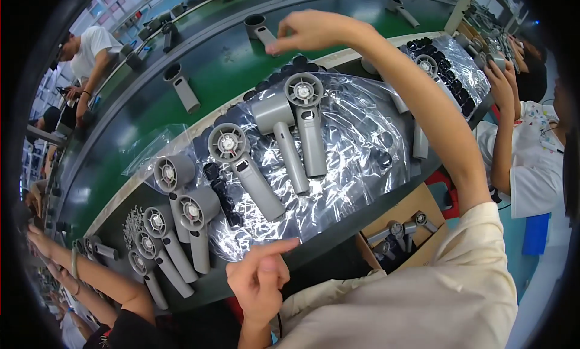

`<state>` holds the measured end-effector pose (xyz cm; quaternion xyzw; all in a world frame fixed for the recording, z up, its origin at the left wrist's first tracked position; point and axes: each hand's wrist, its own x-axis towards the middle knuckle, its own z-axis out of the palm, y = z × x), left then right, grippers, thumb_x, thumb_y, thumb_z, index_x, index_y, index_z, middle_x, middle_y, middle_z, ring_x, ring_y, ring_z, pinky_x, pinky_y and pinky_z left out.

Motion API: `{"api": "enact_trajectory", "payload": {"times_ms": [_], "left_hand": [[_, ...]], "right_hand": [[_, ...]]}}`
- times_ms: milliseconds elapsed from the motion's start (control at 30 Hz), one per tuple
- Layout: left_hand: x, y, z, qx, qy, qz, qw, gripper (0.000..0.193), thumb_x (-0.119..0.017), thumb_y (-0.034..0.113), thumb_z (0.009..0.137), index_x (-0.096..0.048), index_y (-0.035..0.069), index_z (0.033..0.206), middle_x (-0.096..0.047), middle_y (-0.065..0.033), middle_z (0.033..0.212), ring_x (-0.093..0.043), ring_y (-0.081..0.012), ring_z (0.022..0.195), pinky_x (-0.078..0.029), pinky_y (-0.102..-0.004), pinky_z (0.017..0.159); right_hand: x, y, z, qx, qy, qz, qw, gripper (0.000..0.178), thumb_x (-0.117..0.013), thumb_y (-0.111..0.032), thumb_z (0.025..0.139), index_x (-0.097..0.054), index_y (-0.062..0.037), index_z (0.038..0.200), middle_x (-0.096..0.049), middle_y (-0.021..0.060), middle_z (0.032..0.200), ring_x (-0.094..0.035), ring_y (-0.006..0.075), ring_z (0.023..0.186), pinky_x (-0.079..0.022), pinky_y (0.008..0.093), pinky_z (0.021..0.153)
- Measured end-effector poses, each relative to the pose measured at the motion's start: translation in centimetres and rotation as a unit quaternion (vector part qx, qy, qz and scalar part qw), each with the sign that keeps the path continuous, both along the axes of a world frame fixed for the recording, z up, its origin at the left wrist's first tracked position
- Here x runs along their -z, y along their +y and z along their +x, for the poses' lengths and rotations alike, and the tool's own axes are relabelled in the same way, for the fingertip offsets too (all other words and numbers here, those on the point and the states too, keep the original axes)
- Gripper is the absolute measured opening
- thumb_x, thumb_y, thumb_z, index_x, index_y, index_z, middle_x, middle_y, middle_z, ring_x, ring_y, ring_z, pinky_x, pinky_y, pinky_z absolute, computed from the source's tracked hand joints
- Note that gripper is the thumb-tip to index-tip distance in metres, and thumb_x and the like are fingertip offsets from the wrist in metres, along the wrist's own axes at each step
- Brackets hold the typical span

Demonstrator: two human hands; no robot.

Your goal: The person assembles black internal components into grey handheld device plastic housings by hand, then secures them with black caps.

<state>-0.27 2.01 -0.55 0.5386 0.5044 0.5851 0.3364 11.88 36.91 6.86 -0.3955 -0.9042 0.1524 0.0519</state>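
My right hand reaches across the green conveyor belt. Its fingers are bent around the handle end of a grey handheld fan shell with an open round head. Near the bench's front edge is my left hand, index finger stretched to the right, other fingers curled, nothing visible in it. Ahead of it on clear plastic lie a grey handheld fan with its round grille up, another fan, and a fan turned on its side.
Several grey fans crowd the bench's left end beside a pile of small screws. Black round parts line the plastic. Another fan shell lies on the belt. A carton holds fans below right. Co-workers sit on both sides.
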Motion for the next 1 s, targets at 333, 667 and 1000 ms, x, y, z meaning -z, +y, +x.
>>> {"api": "enact_trajectory", "payload": {"times_ms": [333, 667, 1000], "left_hand": [[-2.5, 5.0, 3.2, -0.029, -0.054, -0.014, 0.998, 0.023, -0.046, 0.014, 0.095, -0.056, -0.005, 0.105, -0.050, -0.0047, 0.067, -0.051, -0.0109, 0.059, -0.047, -0.0241, 0.050], [-3.1, 7.3, 6.2, 0.039, -0.234, -0.043, 0.971, 0.057, -0.048, 0.026, 0.095, -0.021, 0.003, 0.139, -0.049, -0.0206, 0.122, -0.055, -0.0261, 0.107, -0.050, -0.0379, 0.087], [-0.5, -0.6, 6.1, 0.125, -0.359, -0.186, 0.906, 0.073, -0.047, 0.003, 0.091, 0.002, 0.018, 0.143, -0.053, -0.0191, 0.091, -0.054, -0.0174, 0.054, -0.044, -0.0289, 0.048]], "right_hand": [[3.9, -6.9, 5.5, -0.086, 0.154, 0.056, 0.983, 0.057, -0.072, -0.040, 0.074, -0.056, 0.0001, 0.112, -0.060, 0.0195, 0.100, -0.057, 0.0348, 0.097, -0.045, 0.0393, 0.083], [-3.3, -13.8, 10.7, -0.148, 0.190, 0.226, 0.944, 0.051, -0.075, -0.032, 0.072, -0.059, 0.0000, 0.109, -0.060, 0.0119, 0.080, -0.052, 0.0223, 0.060, -0.044, 0.0306, 0.057], [0.0, -14.5, -0.3, -0.241, 0.255, 0.167, 0.921, 0.014, -0.063, -0.011, 0.082, -0.062, 0.0032, 0.086, -0.061, 0.0117, 0.081, -0.060, 0.0244, 0.073, -0.046, 0.0313, 0.065]]}}
